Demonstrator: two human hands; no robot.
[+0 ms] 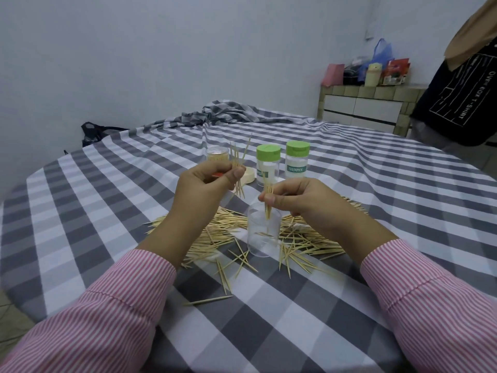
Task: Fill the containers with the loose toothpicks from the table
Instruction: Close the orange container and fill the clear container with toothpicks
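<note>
Pinching a small bundle of toothpicks (268, 204) over the mouth of the clear open container (263, 232), the right hand (293, 200) works beside the left hand (207, 181), which grips a fanned bunch (238, 162) above the loose toothpicks (215, 232) strewn across the checkered worktop (349, 184), near two green-lidded containers (282, 162).

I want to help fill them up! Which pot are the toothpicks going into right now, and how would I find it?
Look at the checked tablecloth and find the big heap of loose toothpicks in front of the person. The clear cup stands in the middle of that heap, right under the right hand pinching a small bunch. Unlike the two green-capped jars behind it, it has no lid and no label.
</note>
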